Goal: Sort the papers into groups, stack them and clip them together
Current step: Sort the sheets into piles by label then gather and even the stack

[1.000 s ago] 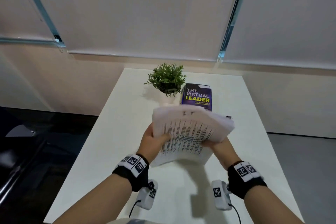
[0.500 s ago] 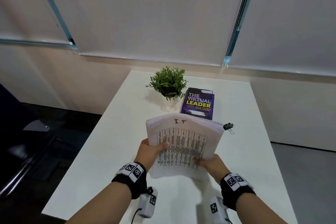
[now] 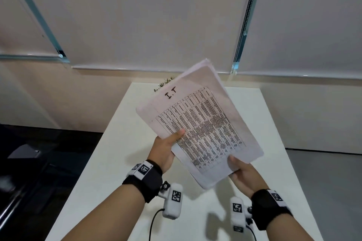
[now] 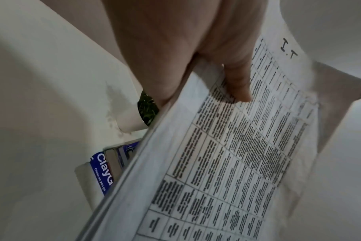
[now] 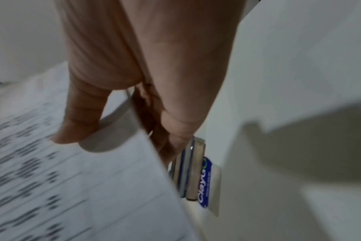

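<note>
Head view: a stack of papers (image 3: pixel 199 123), its top sheet a printed table headed "I.T", is held in the air above the white counter (image 3: pixel 101 172) in the centre of the frame. The stack's long axis runs from lower middle to upper right, its far end tilted up toward the blinds. The left hand (image 3: pixel 163 150) clamps the stack's left long edge, thumb on the printed face and fingers hidden behind; the left wrist view confirms this pinch (image 4: pixel 227 68). The right hand (image 3: pixel 242 172) grips the lower right corner, thumb on top and fingers beneath, as the right wrist view shows (image 5: pixel 97 117). Both grips sit at the stack's near end, so the far end is unsupported. A plant (image 3: pixel 165 82) peeks out behind the upper edge, and a blue book (image 4: pixel 105 164) lies on the counter under the stack. No clip is visible. Bare counter shows at lower left and lower right for setting the stack down.
</note>
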{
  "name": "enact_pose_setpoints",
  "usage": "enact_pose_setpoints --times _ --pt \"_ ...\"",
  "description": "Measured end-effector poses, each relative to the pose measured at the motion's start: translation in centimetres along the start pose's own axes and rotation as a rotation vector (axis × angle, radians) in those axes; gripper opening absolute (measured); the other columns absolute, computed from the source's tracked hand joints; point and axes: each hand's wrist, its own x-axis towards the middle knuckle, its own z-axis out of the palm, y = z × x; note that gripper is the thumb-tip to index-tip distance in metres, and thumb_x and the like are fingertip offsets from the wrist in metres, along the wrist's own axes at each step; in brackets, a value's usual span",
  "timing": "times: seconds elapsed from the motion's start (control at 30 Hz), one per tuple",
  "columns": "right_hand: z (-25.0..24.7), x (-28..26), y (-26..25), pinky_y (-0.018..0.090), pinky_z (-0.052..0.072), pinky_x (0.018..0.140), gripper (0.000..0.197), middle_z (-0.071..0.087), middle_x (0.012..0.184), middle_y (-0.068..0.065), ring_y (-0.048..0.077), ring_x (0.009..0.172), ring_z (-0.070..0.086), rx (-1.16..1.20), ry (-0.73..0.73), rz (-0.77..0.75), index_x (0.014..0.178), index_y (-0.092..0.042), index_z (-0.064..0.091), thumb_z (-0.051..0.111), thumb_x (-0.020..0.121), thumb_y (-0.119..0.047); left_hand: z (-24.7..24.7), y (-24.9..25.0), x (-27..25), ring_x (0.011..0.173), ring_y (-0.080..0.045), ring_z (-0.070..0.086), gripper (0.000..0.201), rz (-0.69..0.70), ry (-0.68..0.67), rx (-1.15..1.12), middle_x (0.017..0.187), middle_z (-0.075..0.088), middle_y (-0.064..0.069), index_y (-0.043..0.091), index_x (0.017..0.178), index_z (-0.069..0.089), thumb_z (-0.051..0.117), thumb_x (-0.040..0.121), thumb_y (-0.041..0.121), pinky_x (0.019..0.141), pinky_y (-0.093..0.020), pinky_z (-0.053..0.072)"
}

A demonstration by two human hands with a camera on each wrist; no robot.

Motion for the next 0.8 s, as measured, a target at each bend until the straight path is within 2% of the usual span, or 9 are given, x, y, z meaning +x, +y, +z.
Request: enact_pose_setpoints --times 0.1,0.2,0.27,0.33,0.47,0.57,0.63,0.73,0.8 --pt "-0.5 -0.4 -1.3 0.026 0.060 0.077 0.034 0.076 0.095 0.009 0.014 0.094 0.072 -0.041 0.104 -0.031 0.112 0.006 0.063 0.071 0.084 -0.011 -1.1 0.6 0.3 0.115 -0.019 0.064 0.064 0.000 0.035 -0.055 0.119 0.072 -0.003 0.009 0.124 0.065 0.087 0.066 0.024 0.101 -0.038 0.047" --pt "-3.8 -0.8 -2.5 0.034 0.046 0.106 0.044 0.073 0.109 0.013 0.022 0.112 0.064 -0.236 0.202 -0.074 0.101 0.008 0.070 0.081 0.070 -0.023 -4.0 1.8 1.0 0.098 -0.025 0.070 0.028 0.025 0.086 0.051 0.108 0.075 -0.009 0.016 0.111 0.066 0.069 0.085 0.006 0.084 -0.036 0.055" --pt "-5.1 -1.0 -2.8 0.048 0.043 0.108 0.051 0.072 0.112 0.018 0.033 0.112 0.065 -0.419 0.205 -0.135 0.095 0.000 0.074 0.089 0.064 -0.038 -5.7 1.7 1.2 0.090 -0.028 0.071 0.027 0.031 0.052 0.248 0.099 0.076 -0.011 0.011 0.107 0.068 0.066 0.085 -0.005 0.073 -0.032 0.058" --pt "-5.1 -1.5 -3.1 0.053 0.045 0.104 0.057 0.072 0.113 0.015 0.036 0.109 0.066 -0.505 0.167 -0.168 0.101 -0.009 0.074 0.091 0.058 -0.042 -6.9 0.6 1.3 0.093 -0.031 0.072 0.030 0.032 -0.018 0.462 0.099 0.077 -0.010 0.008 0.107 0.070 0.068 0.081 -0.007 0.076 -0.034 0.058" --pt "-4.5 -2.4 -1.9 0.054 0.045 0.103 0.047 0.070 0.120 0.013 0.032 0.116 0.063 -0.583 0.012 -0.207 0.119 -0.010 0.068 0.079 0.073 -0.010 -9.1 -2.7 1.1 0.079 -0.025 0.069 0.024 -0.012 -0.019 0.658 0.087 0.076 -0.003 0.014 0.090 0.073 0.068 0.066 0.012 0.068 -0.034 0.054" --pt "-4.7 -3.3 -0.1 0.044 0.048 0.102 0.045 0.073 0.114 0.008 0.021 0.113 0.066 -0.801 -0.050 -0.169 0.113 -0.010 0.072 0.079 0.069 -0.014 -10.9 -5.8 0.7 0.091 -0.027 0.072 0.034 -0.113 0.058 0.649 0.094 0.078 -0.007 0.008 0.099 0.074 0.077 0.065 0.012 0.070 -0.027 0.056" --pt "-4.8 -3.5 0.5 0.033 0.051 0.089 0.040 0.077 0.102 0.002 0.016 0.102 0.070 -0.812 0.051 -0.153 0.105 -0.015 0.076 0.083 0.066 -0.014 -11.6 -7.3 0.4 0.091 -0.027 0.073 0.044 -0.161 0.125 0.582 0.094 0.078 -0.008 0.007 0.099 0.074 0.082 0.057 0.013 0.074 -0.031 0.056" --pt "-4.9 -2.6 1.4 0.030 0.050 0.082 0.027 0.078 0.089 -0.006 0.018 0.101 0.069 -0.751 0.181 -0.143 0.102 -0.009 0.074 0.081 0.076 -0.012 -11.3 -8.0 0.4 0.090 -0.027 0.073 0.047 -0.173 0.154 0.560 0.092 0.078 -0.008 0.010 0.099 0.074 0.085 0.054 0.017 0.083 -0.042 0.058" --pt "-4.4 -2.0 1.6 0.035 0.052 0.085 0.051 0.077 0.095 -0.001 0.023 0.103 0.067 -0.704 0.219 -0.147 0.107 -0.003 0.071 0.087 0.067 -0.030 -10.6 -7.9 0.7 0.090 -0.028 0.073 0.043 -0.146 0.158 0.534 0.093 0.078 -0.008 0.011 0.098 0.074 0.084 0.056 0.013 0.086 -0.045 0.058"
